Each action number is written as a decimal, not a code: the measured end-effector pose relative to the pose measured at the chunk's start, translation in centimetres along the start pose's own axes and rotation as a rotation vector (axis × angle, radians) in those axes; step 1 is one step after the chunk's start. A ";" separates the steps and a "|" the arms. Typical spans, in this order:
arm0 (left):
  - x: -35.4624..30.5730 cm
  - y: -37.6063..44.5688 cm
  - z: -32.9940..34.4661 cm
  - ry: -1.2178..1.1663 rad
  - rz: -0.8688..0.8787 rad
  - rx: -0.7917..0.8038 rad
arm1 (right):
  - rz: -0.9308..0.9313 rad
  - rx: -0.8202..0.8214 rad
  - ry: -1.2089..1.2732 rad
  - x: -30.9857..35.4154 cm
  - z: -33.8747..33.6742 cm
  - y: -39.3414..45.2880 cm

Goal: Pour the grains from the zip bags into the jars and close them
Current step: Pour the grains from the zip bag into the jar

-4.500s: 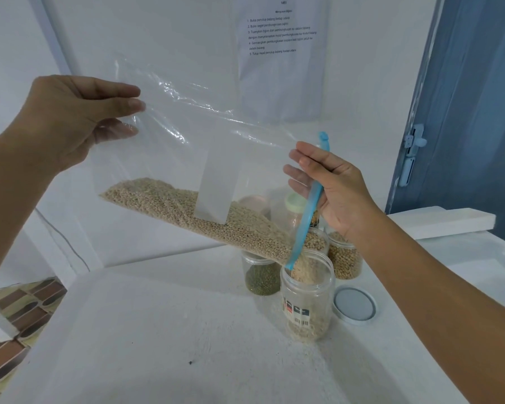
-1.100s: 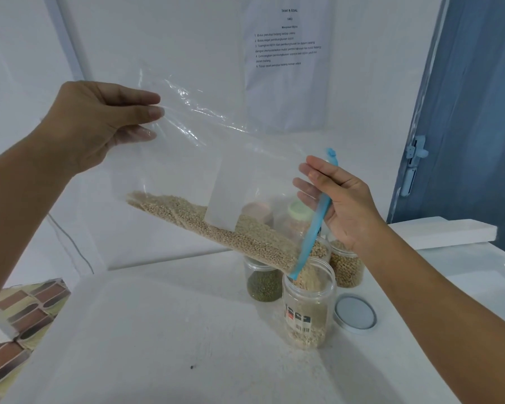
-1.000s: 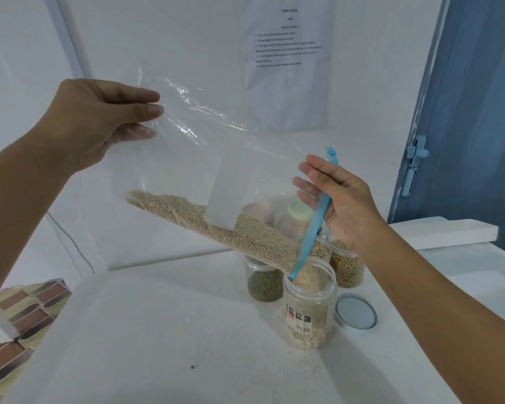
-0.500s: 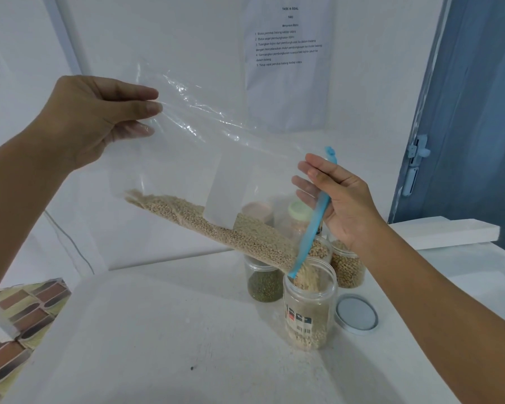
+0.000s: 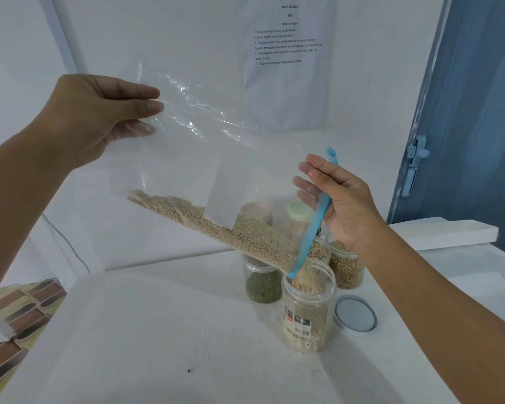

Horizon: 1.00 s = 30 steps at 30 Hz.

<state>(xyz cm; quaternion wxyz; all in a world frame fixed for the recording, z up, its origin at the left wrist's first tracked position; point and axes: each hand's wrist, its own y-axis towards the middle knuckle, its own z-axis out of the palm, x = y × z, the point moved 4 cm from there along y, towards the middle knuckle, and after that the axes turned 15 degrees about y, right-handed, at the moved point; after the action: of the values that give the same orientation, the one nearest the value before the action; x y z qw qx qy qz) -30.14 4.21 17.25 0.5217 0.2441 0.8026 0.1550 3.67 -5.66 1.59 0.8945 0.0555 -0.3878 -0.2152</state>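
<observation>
Pinching zip bag [image 5: 193, 147] between both hands: left hand [image 5: 99, 118] corner, right hand [image 5: 341, 205] mouth.

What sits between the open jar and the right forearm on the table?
In the head view, only the loose lid, lying flat beside the open jar.

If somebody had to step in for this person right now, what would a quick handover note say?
Left hand holds the zip bag up by its bottom corner.
Right hand pinches the bag's blue zip edge over the open jar.
Grains are sliding into the jar, which is partly filled.
Left to do: empty the bag, then fit the lid lying on the table beside the jar.
</observation>
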 end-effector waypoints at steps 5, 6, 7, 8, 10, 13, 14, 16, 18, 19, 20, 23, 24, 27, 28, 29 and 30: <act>0.1 0.1 0.0 -0.007 -0.001 0.001 | 0.003 0.000 0.000 0.1 0.0 0.0; 0.1 0.1 0.1 -0.006 -0.002 -0.001 | 0.003 -0.001 -0.001 0.1 0.0 0.0; 0.1 0.1 0.1 -0.005 -0.002 -0.002 | 0.003 -0.002 -0.001 0.1 0.1 0.0; 0.1 0.1 0.1 -0.006 -0.001 -0.003 | 0.003 -0.003 0.000 0.1 0.1 0.0; 0.0 0.1 0.1 -0.006 0.003 -0.005 | 0.002 -0.003 0.001 0.1 0.1 0.0; 0.0 0.2 0.0 -0.008 0.000 -0.008 | 0.004 -0.002 0.001 0.2 0.1 0.0; 0.0 0.2 0.0 -0.008 -0.001 -0.007 | 0.005 -0.003 0.002 0.2 0.1 0.0; 0.0 0.1 0.0 -0.007 0.000 -0.007 | 0.007 -0.004 0.002 0.1 0.1 0.0; 0.1 0.0 0.0 -0.004 0.002 -0.009 | 0.007 -0.003 0.001 0.1 0.1 -0.1; 0.0 0.0 0.1 -0.003 0.001 -0.009 | 0.008 -0.004 0.002 0.1 0.1 -0.1; 0.0 0.0 0.0 -0.003 0.000 -0.010 | 0.008 -0.004 0.004 0.1 0.1 -0.2; -0.1 -0.1 0.1 -0.007 -0.007 -0.013 | 0.006 -0.007 0.000 0.1 0.1 -0.3; -0.1 -0.2 0.1 -0.009 -0.009 -0.014 | 0.007 -0.008 -0.002 0.1 0.1 -0.3; -0.3 -0.3 0.2 -0.008 -0.006 -0.011 | 0.004 -0.010 -0.003 0.2 0.1 -0.4; -0.4 -0.2 0.2 -0.005 -0.004 -0.011 | 0.002 -0.012 -0.003 0.3 0.1 -0.4; -0.5 -0.2 0.2 -0.003 -0.003 -0.010 | 0.001 -0.013 -0.003 0.3 0.1 -0.4; -0.6 -0.2 0.1 -0.001 0.000 -0.010 | 0.000 -0.013 -0.001 0.3 0.1 -0.4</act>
<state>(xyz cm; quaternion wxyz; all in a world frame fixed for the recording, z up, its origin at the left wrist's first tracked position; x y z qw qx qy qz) -29.89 3.75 17.55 0.5233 0.2415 0.8017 0.1589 3.64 -6.15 1.82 0.8947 0.0494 -0.3870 -0.2176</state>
